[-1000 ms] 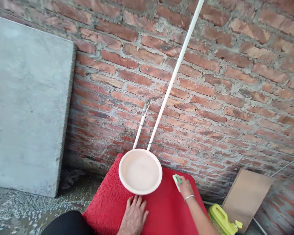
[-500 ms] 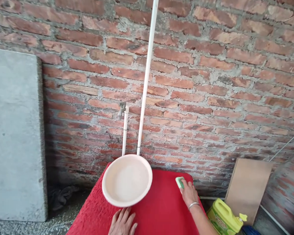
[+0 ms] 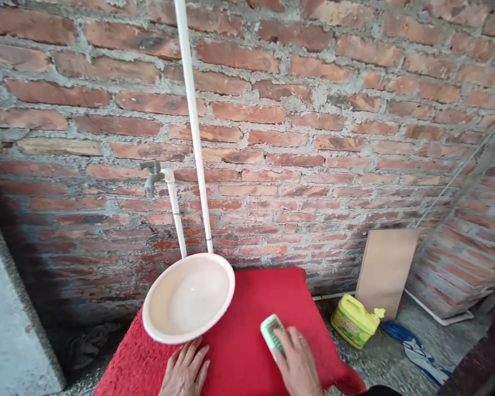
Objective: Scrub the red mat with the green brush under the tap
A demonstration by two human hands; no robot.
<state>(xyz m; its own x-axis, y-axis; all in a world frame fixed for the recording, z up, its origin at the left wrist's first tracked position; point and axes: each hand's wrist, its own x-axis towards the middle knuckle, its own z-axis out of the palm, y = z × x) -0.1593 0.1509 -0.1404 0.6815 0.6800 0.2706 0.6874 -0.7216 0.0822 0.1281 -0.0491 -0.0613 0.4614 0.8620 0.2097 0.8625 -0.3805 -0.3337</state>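
Observation:
A red cloth (image 3: 256, 297) covers the surface before me, smooth on the right and rough-textured on the left. My right hand (image 3: 299, 363) grips a small pale-green scrub brush (image 3: 271, 329) against the cloth, near its middle. The fingers hide part of the brush. My left hand (image 3: 185, 369) lies flat on the cloth with its fingers a little apart, fingertips by the near rim of a pale plastic basin (image 3: 150, 324). The basin stands at the back left of the cloth and seems to hold water.
Behind the cloth rises a brick wall (image 3: 268, 113) with a tap (image 3: 152, 177) on a white pipe and a taller pipe (image 3: 194, 126). A yellow jug (image 3: 355, 322), a brown board (image 3: 388, 269) and slippers (image 3: 424, 357) are at right. A grey slab (image 3: 12, 319) stands left.
My right hand has drawn the brush back from the cloth's far right edge toward me and the middle. The left hand stays by the basin. The view has turned right.

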